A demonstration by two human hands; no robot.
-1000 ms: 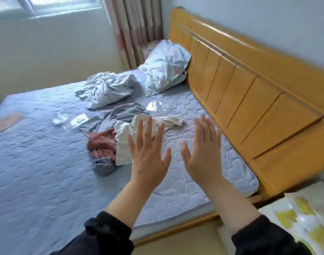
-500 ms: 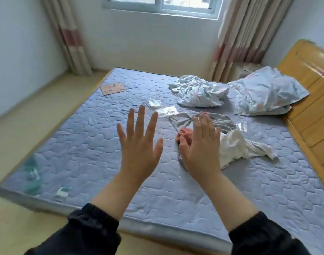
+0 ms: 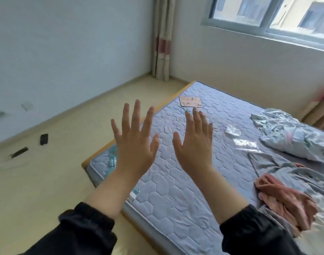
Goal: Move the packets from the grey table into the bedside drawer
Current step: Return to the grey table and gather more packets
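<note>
My left hand (image 3: 134, 144) and my right hand (image 3: 194, 142) are held up in front of me, backs toward me, fingers spread, holding nothing. Both hover above the near corner of a bed with a blue-grey quilted mattress (image 3: 176, 190). Two clear plastic packets (image 3: 233, 130) (image 3: 246, 144) lie on the mattress to the right of my right hand. A flat pinkish card-like packet (image 3: 190, 102) lies near the far edge, just beyond my right fingertips. No grey table and no bedside drawer are in view.
Crumpled pale bedding (image 3: 293, 137), a grey garment (image 3: 278, 168) and a pink cloth (image 3: 284, 196) lie on the right side of the bed. Small dark objects (image 3: 44, 138) (image 3: 19, 152) lie on the beige floor at left. A window (image 3: 267, 17) and a curtain (image 3: 161, 39) stand behind.
My view has swung left, from the wooden headboard across the bed to its foot corner and the floor. Both hands stay raised, spread and empty throughout.
</note>
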